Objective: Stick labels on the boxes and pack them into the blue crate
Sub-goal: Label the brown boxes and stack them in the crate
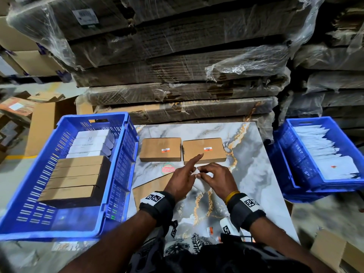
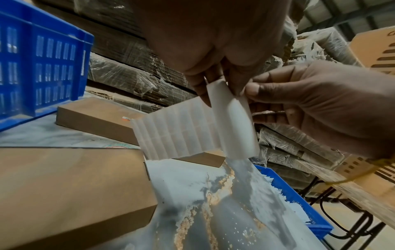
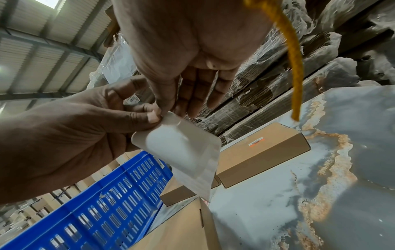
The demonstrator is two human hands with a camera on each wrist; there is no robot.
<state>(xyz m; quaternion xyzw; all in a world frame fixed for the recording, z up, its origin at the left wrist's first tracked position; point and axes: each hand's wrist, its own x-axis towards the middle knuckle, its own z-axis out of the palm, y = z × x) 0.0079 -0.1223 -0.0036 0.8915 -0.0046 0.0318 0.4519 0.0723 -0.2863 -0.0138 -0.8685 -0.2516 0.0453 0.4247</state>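
Both hands worked a white label strip (image 2: 192,132) above the desk (image 1: 256,174). The left hand (image 1: 183,180) and right hand (image 1: 218,180) each pinched its top edge. Two labelled boxes (image 1: 160,149) lay just beyond the fingers (image 3: 149,116); the blue crate (image 1: 118,174) stood left.

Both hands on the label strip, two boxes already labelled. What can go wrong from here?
1. Both the left hand and right hand pinch the white label strip in mid-air; the peeled label may curl or stick to fingertips.
2. The near unlabelled box sits under the wrists, so placement may land crooked.
3. The blue crate is mostly filled; remaining boxes may fit tightly.
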